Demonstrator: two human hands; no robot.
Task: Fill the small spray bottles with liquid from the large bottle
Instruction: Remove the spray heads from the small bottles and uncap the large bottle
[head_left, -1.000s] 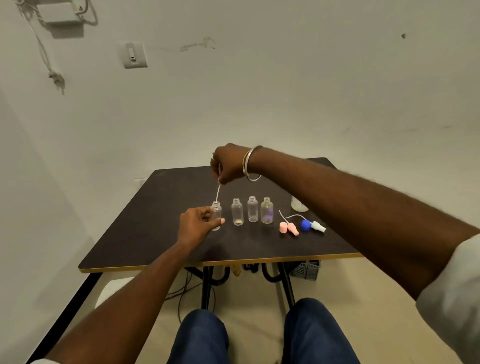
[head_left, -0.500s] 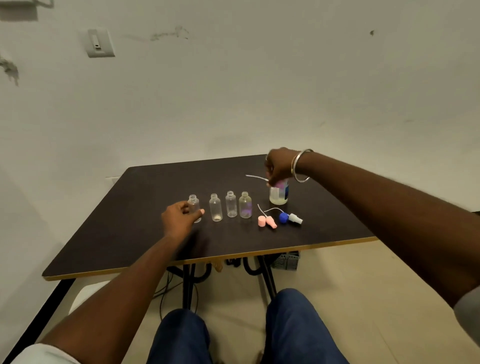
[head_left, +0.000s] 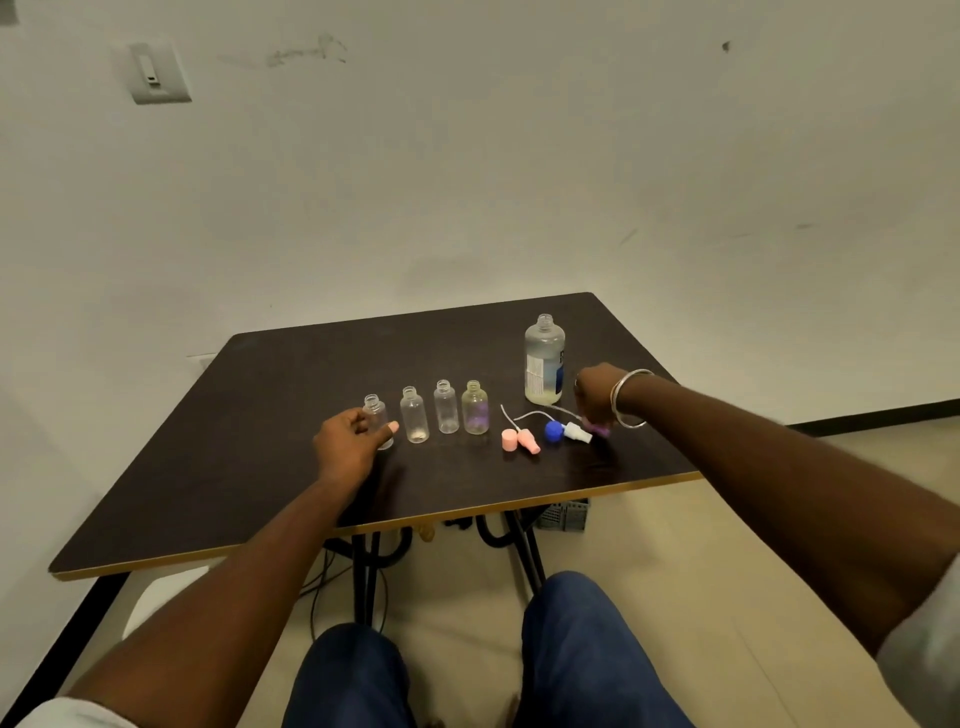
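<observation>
1. Worktop (head_left: 249, 499): dark slab, near edge toward the viewer.
2. Left hand (head_left: 348, 447): grip curled loosely round the first bottle (head_left: 375, 408), the leftmost of the row, which stands upright and open-necked. The hold is unchanged from a second ago.
3. Other bottles (head_left: 445, 410): three, upright and open, in line just right of the first. They look empty or nearly so.
4. Pink head (head_left: 529, 441) and blue head (head_left: 556, 431): spray heads lying loose to the right of the row.
5. Right hand (head_left: 597, 392): grip pinched on the purple head (head_left: 598, 429), low beside the blue head. Blur hides whether it touches the worktop. A second ago this hand was drawing that head up out of the first bottle; it has since carried it across.
6. Large bottle (head_left: 544, 358): upright, uncapped, just left of and behind the right hand. Liquid level unclear.
7. Reading: all four necks now stand open, so uncapping appears complete. Filling looks not yet begun, and pouring probably follows once the right hand lets go.
</observation>
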